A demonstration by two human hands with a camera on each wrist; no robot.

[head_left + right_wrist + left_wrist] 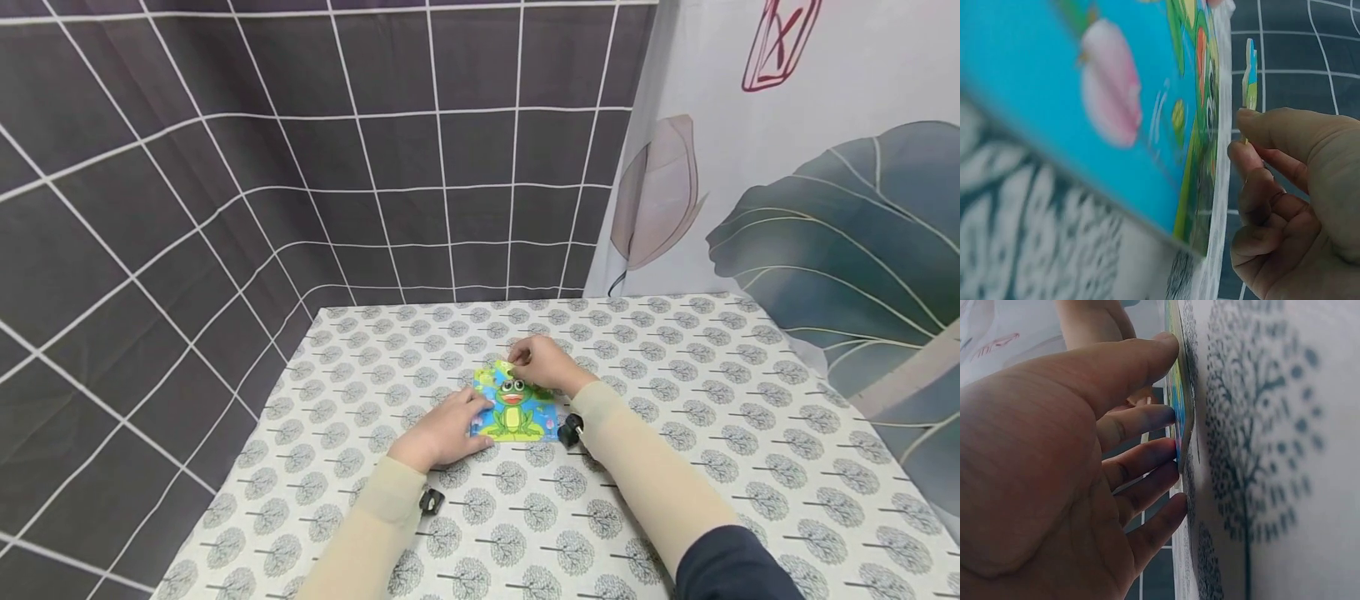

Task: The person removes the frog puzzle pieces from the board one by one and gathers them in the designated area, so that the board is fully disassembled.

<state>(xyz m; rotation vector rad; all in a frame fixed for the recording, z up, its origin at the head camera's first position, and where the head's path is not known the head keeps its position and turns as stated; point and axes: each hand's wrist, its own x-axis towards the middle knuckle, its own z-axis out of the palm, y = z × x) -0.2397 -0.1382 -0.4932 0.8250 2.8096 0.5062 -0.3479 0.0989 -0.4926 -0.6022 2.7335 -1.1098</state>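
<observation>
A frog jigsaw puzzle [513, 418] in blue and green lies flat on the table. At its left edge rests my left hand [447, 427], thumb near the lower corner and fingers on the border. The left wrist view shows those fingers [1141, 450] fairly straight and spread, touching the edge of the puzzle [1179, 403]. Over the puzzle's far side, my right hand [546, 365] pinches a small puzzle piece [1251, 78] between thumb and forefinger. This piece is blue and yellow-green, held on edge above the board in the right wrist view; its other fingers are curled.
The tablecloth [337, 467] is white with grey tree prints. Behind and to the left hangs a dark curtain [397, 158] with a white grid. A pale curtain [720, 192] with leaf prints hangs at the right. Small black devices [570, 430] sit at both wrists.
</observation>
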